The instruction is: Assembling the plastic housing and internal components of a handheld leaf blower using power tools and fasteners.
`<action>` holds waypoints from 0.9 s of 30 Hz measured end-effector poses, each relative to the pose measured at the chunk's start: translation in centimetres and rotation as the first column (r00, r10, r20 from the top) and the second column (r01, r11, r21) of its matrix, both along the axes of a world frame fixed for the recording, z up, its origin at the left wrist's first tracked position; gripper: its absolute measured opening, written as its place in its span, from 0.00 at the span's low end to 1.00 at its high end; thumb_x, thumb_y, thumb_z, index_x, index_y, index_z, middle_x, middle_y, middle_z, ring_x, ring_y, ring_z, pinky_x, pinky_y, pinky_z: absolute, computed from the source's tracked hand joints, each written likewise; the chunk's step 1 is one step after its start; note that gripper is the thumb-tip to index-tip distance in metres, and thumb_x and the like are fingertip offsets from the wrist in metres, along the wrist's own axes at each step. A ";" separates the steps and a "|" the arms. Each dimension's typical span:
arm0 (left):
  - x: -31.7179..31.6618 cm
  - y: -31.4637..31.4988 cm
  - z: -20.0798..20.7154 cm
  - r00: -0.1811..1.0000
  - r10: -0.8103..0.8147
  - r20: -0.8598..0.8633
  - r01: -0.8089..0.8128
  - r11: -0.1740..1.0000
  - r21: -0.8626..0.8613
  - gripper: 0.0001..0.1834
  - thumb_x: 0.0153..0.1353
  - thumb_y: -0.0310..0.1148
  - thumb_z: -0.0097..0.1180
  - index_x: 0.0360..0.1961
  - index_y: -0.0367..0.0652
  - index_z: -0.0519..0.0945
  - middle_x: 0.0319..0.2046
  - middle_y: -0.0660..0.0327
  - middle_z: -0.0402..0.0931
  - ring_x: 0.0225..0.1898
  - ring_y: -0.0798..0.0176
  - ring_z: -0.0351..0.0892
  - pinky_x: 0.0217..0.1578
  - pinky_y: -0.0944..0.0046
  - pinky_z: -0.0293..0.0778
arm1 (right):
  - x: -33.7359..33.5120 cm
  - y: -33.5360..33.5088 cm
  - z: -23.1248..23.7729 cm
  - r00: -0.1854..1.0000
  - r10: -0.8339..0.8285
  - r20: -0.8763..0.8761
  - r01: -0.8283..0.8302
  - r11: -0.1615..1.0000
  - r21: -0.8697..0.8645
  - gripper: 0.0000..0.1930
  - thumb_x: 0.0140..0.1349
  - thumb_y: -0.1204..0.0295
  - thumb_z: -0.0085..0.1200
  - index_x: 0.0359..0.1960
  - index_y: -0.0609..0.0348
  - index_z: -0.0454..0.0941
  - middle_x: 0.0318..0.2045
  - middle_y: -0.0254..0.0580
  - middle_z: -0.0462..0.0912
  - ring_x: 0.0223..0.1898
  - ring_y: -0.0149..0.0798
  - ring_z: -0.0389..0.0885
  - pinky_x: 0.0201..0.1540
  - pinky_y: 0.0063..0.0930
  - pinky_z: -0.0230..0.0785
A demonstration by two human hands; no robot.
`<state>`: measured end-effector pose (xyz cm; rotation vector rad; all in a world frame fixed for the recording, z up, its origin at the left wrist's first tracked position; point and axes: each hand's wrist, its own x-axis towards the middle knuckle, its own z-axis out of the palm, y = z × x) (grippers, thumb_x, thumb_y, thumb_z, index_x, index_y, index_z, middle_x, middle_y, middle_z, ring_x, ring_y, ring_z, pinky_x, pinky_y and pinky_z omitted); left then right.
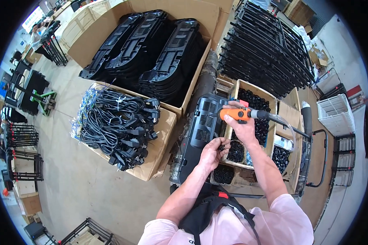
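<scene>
My right hand (244, 130) is wrapped round an orange pneumatic screwdriver (234, 114), its grey coupling and hose leading off to the right. The tool lies level over the right edge of a long black plastic cover (201, 132) with slotted vents. Lower down, my left hand (212, 155) is closed with small dark pieces, seemingly screws (221, 148), between its fingertips. It hovers beside the cover and left of a round tub of small black parts (235, 152). The screwdriver's tip is too small to make out.
A cardboard box (186, 107) of stacked black covers (171, 61) stands ahead. Bundled black power cords (118, 122) lie on a carton at left. Black metal frames (265, 49) are piled ahead right. A wooden parts bin (274, 102) sits at right. Another person (39, 41) stands far left.
</scene>
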<state>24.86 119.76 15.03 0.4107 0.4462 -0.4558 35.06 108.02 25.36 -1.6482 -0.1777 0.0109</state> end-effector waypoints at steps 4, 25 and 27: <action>-0.5 1.6 -0.6 0.998 0.004 0.059 -0.002 1.000 -0.030 0.17 0.81 0.39 0.53 0.58 0.38 0.81 0.46 0.59 0.84 0.42 0.66 0.83 0.43 0.67 0.82 | 2.2 3.0 -0.1 0.999 0.049 -0.025 -0.051 0.995 -0.084 0.28 0.63 0.72 0.72 0.64 0.64 0.76 0.55 0.48 0.87 0.56 0.36 0.85 0.65 0.34 0.77; 0.4 5.2 -0.4 0.999 0.015 0.048 -0.023 0.983 0.180 0.12 0.80 0.36 0.53 0.54 0.40 0.79 0.38 0.61 0.84 0.35 0.70 0.83 0.35 0.70 0.80 | 6.5 7.3 0.4 0.984 0.179 -0.017 -0.174 0.924 -0.341 0.22 0.59 0.68 0.72 0.54 0.63 0.84 0.44 0.38 0.91 0.47 0.30 0.87 0.56 0.30 0.79; 0.6 5.5 -0.3 0.999 0.040 0.036 -0.047 0.982 0.186 0.09 0.81 0.37 0.53 0.48 0.43 0.78 0.37 0.62 0.85 0.31 0.71 0.81 0.31 0.70 0.78 | 6.7 7.4 0.5 0.980 0.195 -0.035 -0.194 0.913 -0.359 0.22 0.58 0.68 0.72 0.53 0.62 0.85 0.44 0.39 0.91 0.48 0.31 0.88 0.57 0.29 0.79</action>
